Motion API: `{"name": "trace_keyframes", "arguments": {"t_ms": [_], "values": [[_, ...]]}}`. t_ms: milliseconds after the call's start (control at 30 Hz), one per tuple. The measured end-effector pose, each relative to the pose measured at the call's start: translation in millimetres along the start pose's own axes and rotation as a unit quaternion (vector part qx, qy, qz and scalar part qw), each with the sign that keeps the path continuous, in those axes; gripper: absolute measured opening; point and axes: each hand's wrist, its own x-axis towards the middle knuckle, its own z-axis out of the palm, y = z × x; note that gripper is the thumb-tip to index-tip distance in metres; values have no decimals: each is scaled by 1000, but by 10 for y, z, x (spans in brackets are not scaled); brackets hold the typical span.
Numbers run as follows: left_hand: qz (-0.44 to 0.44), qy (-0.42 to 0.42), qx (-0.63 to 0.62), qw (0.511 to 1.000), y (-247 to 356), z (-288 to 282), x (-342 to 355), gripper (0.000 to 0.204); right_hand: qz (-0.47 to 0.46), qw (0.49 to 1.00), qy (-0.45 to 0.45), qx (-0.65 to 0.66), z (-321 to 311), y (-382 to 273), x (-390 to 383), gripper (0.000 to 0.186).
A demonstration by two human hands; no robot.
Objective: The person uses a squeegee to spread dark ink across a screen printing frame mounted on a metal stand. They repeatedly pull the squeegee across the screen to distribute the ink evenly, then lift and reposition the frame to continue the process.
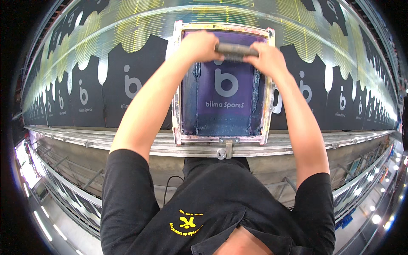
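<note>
A screen-printing frame [270, 102] with whitish, ink-stained edges lies in front of me over the long table. Its purple mesh [208, 78] shows a pale round logo and lettering, with thick dark ink along the sides and bottom. Across the far part of the mesh is a squeegee [236, 50] with a greyish-brown handle, somewhat blurred. My left hand [200, 46] is closed round its left end and my right hand [268, 60] round its right end. The squeegee's lower edge is hard to make out.
Black cut fabric pieces [136, 63] with the same pale print lie in a row on both sides of the frame. A metal rail [165, 146] runs along the table's near edge, with a bracket [228, 149] at the frame. Another rack [76, 187] stands behind me.
</note>
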Motion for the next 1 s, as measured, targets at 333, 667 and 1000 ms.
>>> {"name": "trace_keyframes", "arguments": {"t_ms": [333, 667, 1000], "values": [[-25, 50, -39, 998, 473, 908, -869, 39, -26, 998, 54, 1, 593, -292, -1095, 37], [-6, -19, -78, 997, 455, 656, -1013, 48, -71, 996, 11, 53, 366, -313, -1148, 43], [-16, 119, -28, 992, 22, 508, 19, 43, 37, 998, 45, -1, 370, -51, -38, 49]]}}
